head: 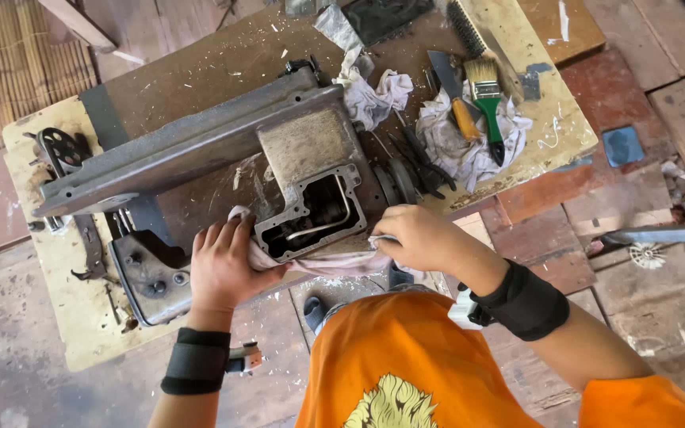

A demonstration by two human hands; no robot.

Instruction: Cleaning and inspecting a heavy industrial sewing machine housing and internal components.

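An old grey sewing machine body [200,147] lies on its side on a worn wooden table [65,309], its open base cavity [315,212] facing up. My left hand [223,265] presses a pale cloth [319,263] against the near edge of the machine base. My right hand [418,238] grips the other end of the same cloth at the base's right corner. The cloth stretches between both hands under the casting's rim. Black bands sit on both wrists.
A green-handled paintbrush [487,91], a scraper with an orange handle [455,95] and white rags [469,147] lie at the table's far right. A dark metal plate [148,273] and small parts [61,150] rest at the left. Wooden floorboards surround the table.
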